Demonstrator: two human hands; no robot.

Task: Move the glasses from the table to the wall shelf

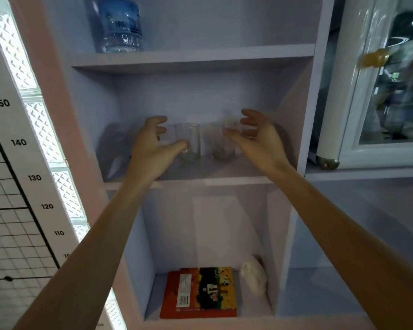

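Two clear drinking glasses stand upright side by side on the middle board of the white wall shelf (224, 178). The left glass (191, 141) sits just right of my left hand (153, 144), whose fingers are spread and curled, the thumb close to the glass's lower part. The right glass (221, 145) is blurred and stands just left of my right hand (258, 134), which is also spread wide. Neither hand closes around a glass. Whether the fingertips touch the glass walls I cannot tell.
A large water bottle (117, 25) stands on the board above. A flat orange and black box (198, 292) and a white bag (253, 275) lie in the compartment below. A glass-door cabinet (386, 91) is at the right, a height chart (17, 163) at the left.
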